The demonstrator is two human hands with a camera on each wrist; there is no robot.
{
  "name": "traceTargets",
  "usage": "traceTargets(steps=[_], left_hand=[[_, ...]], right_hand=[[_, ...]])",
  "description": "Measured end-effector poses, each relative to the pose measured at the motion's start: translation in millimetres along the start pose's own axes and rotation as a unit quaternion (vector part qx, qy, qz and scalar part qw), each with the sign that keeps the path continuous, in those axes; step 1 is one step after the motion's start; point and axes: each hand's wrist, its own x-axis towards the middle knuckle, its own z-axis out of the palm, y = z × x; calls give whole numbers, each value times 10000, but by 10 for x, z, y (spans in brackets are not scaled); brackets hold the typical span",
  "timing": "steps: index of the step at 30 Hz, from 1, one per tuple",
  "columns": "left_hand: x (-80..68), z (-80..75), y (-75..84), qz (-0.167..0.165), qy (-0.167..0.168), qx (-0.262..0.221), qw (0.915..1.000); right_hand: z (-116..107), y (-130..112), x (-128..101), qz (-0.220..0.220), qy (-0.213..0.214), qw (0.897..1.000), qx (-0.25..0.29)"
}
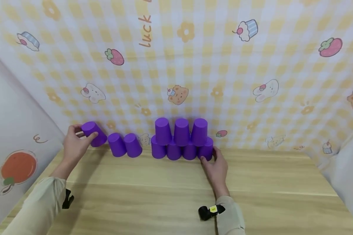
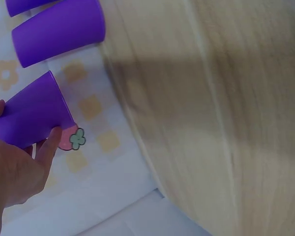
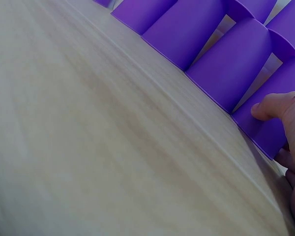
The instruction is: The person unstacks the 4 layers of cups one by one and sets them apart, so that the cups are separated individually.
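My left hand (image 1: 75, 145) grips a purple cup (image 1: 94, 134), thumb on the near side and fingers round the back. In the left wrist view this cup (image 2: 34, 108) hangs above the table, tilted. To its right, two upside-down purple cups (image 1: 116, 145) stand side by side on the table. Further right is a two-level stack: three upside-down cups (image 1: 181, 132) rest on a row of several others (image 1: 174, 151). My right hand (image 1: 218, 168) holds the rightmost bottom cup (image 1: 206, 148) between thumb and fingers; some fingers are hidden behind it.
A wooden table (image 1: 153, 189) spreads out in front of the cups. Right behind them rises a yellow-checked cloth backdrop (image 1: 235, 107) with printed pictures. White cloth walls (image 1: 6, 107) close off both sides. Black straps (image 1: 209, 212) sit at both wrists.
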Motion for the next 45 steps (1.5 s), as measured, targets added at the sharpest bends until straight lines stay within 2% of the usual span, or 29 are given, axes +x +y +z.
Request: traceTargets(steps=[3,6,11,14,18,20,27,31,33,38,40,45], left_hand=[[-146,9,88,52,-185,156,9997],[-278,14,267,79,-335,188,9992],[-471,17,642,-164,-607,-299,9976],[-543,23,754,-219,-600,-202,9978],[-567,51,747,-260,-565,-16,9981],[-570,60,722,-296,-613,-71,9977],[-519,177,348,-282,-519,-56,9982],[-542,195,277,-168,-547,-148,9983],[-552,197,292,-111,-690,-212,9973],[-555,229,337,-9,-781,-232,9967],[-565,217,367,-2,-796,-93,9968],[-713,50,748,-74,-1093,-146,9939]], right_hand=[[8,29,-34,10,2,10000,-13],[13,38,-33,-87,66,9999,-10],[11,40,-13,-122,132,9998,15],[12,40,-9,-102,127,9999,-15],[11,41,-14,-82,98,9999,-49],[11,38,-16,-79,102,9999,-43],[15,37,-9,-114,149,9998,-60],[11,46,-4,-118,139,9998,-55],[10,56,-4,-104,152,9998,-56],[3,75,-7,-100,205,9997,-53],[4,75,-8,-121,196,9997,-31],[23,74,4,-164,179,9997,-53]])
